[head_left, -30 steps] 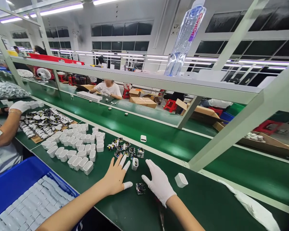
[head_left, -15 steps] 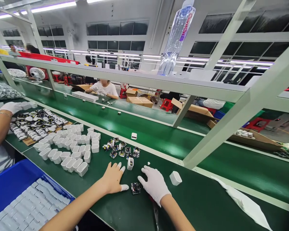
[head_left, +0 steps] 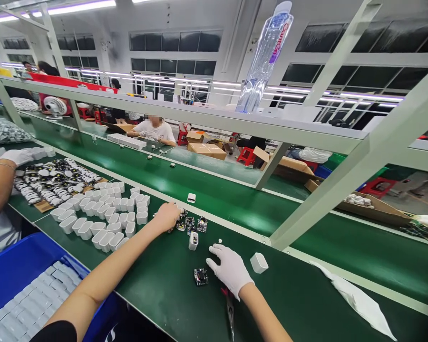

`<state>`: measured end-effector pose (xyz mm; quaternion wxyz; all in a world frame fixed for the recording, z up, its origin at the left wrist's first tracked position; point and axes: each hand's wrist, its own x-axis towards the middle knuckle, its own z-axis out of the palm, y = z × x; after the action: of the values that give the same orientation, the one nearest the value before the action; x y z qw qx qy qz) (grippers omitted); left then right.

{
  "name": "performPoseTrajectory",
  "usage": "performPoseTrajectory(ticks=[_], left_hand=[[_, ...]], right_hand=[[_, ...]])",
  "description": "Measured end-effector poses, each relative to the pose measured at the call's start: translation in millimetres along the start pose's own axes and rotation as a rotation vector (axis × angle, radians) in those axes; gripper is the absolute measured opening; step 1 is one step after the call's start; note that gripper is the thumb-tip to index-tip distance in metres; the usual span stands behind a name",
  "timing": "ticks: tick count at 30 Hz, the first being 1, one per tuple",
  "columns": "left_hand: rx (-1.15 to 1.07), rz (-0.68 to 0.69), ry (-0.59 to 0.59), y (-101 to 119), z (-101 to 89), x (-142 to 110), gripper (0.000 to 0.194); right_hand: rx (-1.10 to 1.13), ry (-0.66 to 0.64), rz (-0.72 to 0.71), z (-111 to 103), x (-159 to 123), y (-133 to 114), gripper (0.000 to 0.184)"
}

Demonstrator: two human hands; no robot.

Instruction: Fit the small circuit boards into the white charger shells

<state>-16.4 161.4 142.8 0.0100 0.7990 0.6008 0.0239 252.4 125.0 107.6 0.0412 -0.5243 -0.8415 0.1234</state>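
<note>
My left hand (head_left: 167,217), with white finger covers, reaches into the group of small circuit boards (head_left: 189,222) on the green bench. Its fingers are mostly hidden behind the hand. My right hand (head_left: 231,270), in a white glove, rests on the bench, fingers apart and holding nothing. Just left of it lies a single circuit board (head_left: 200,276). A white plastic housing (head_left: 193,241) with parts inside stands between the hands. Another white housing (head_left: 259,262) lies to the right. Pliers with red handles (head_left: 229,308) are partly under my right wrist.
Several white housings (head_left: 107,216) stand in rows at left, near a blue bin (head_left: 103,308). A co-worker's gloved hand (head_left: 16,156) is at far left. The green conveyor (head_left: 228,202) carries a white piece (head_left: 191,197). A slanted frame post (head_left: 328,175) rises at right.
My left hand has moved forward and left, from beside the single board to the group of boards. My right hand stays nearly in place. The white piece on the conveyor has shifted left.
</note>
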Motion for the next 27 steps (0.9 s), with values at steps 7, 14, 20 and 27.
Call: performPoseTrajectory(ticks=[7, 14, 20, 27], left_hand=[[-0.068, 0.037, 0.036, -21.1, 7.6, 35.5, 0.024], [-0.431, -0.072, 0.145, -5.7, 11.7, 19.9, 0.021], [-1.003, 0.002, 0.170, 50.5, 21.2, -9.5, 0.028], [-1.551, 0.027, -0.051, 96.6, 41.9, -31.0, 0.045]], right_hand=[[0.177, -0.011, 0.056, -6.8, -4.7, 3.5, 0.043], [0.512, 0.165, 0.114, -1.3, -15.4, -12.3, 0.049], [0.940, 0.241, 0.084, 5.0, -25.0, -30.9, 0.048], [1.164, 0.142, 0.136, 9.1, -33.4, -27.0, 0.047]])
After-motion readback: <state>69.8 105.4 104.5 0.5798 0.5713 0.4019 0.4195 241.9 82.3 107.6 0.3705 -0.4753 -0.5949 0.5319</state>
